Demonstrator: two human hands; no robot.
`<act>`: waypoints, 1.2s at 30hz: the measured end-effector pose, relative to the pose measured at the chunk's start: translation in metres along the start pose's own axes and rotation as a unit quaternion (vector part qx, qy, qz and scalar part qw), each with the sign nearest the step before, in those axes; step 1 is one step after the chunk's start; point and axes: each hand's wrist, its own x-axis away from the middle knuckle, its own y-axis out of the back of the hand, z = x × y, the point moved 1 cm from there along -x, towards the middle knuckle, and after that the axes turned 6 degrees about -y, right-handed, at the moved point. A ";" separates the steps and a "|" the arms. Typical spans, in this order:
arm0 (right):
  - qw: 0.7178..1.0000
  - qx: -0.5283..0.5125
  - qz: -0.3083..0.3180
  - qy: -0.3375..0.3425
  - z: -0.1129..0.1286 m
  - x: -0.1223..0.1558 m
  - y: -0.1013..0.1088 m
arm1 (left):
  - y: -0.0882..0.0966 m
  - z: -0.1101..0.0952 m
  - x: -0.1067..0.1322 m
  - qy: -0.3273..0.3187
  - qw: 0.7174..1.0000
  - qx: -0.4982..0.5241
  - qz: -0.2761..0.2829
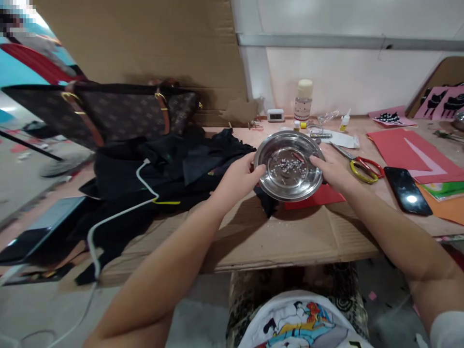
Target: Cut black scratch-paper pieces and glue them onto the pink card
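Note:
A round steel dish [289, 191] with several small shiny beads [288, 166] in it is held over the cardboard-covered table [297, 237]. My left hand [239, 178] grips its left rim, thumb over the edge. My right hand [331, 170] grips the right rim the same way. The dish tilts slightly toward me. Under it lies a red paper sheet [328, 195]. Black cloth [181, 166] lies just left of the dish.
Scissors with red and yellow handles [364, 167] and a black phone [406, 190] lie to the right, beside red, pink and orange paper [402, 147]. A bottle [303, 100], small glue tube [344, 121] and patterned handbag [116, 113] stand at the back. A white cable [119, 212] crosses the cloth.

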 end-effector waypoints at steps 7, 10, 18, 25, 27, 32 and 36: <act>0.998 0.056 0.005 0.005 -0.001 0.017 -0.005 | -0.002 0.019 -0.002 -0.024 0.998 -0.050 -0.019; 0.996 0.089 0.010 -0.013 0.004 0.022 -0.004 | 0.002 0.018 0.000 -0.123 0.970 -0.164 -0.129; 0.994 0.070 0.058 -0.057 -0.002 0.026 -0.013 | -0.009 0.014 0.012 -0.328 0.888 -0.317 -0.057; 0.995 0.043 0.064 -0.061 -0.005 0.026 -0.016 | -0.012 0.015 0.012 -0.326 0.885 -0.333 -0.004; 0.996 0.043 0.060 -0.055 -0.005 0.027 -0.016 | -0.012 0.015 0.012 -0.325 0.884 -0.335 0.009; 0.993 0.072 0.036 -0.085 -0.004 0.028 -0.016 | -0.015 0.014 0.011 -0.306 0.894 -0.325 0.020; 0.990 0.095 0.029 -0.098 -0.001 0.028 -0.016 | -0.017 0.016 0.008 -0.297 0.900 -0.318 0.011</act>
